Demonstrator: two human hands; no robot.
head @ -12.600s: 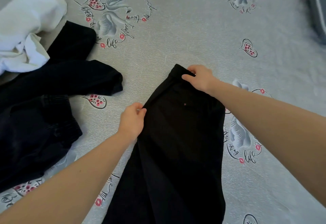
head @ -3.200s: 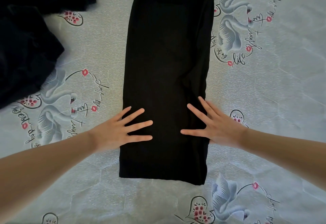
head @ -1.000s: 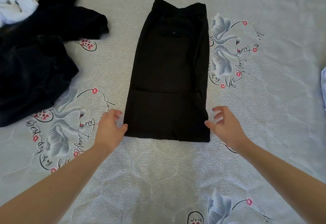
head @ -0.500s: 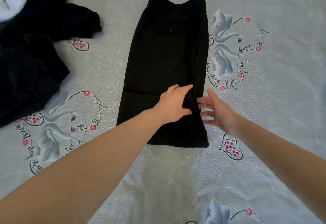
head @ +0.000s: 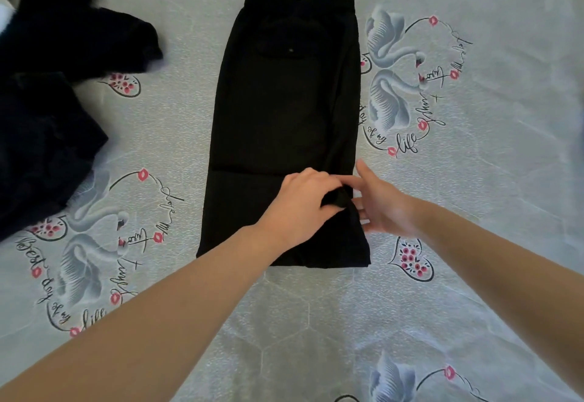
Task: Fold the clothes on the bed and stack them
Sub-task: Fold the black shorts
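One garment is partway folded and the rest have not been touched, as far as I can see from here. The black trousers [head: 284,123] lie flat in the middle of the bed [head: 474,180], waistband at the far end, the legs already doubled up so a crease runs across the lower part. Both hands are working at the right-hand edge near that crease. The left hand [head: 303,202] has its fingers curled round a small bunch of the black cloth, pinching it up from the surface. The right hand [head: 382,205] sits just beside it at the edge of the trousers, fingers spread and fairly straight, touching the fabric rather than gripping it, though the blur there makes it hard to be sure. Over to the left a heap of dark clothes [head: 47,110] lies crumpled and unfolded. I see no finished stack anywhere in view, so I judge most of the job remains: tidying this edge, folding the trousers again, then the heap.
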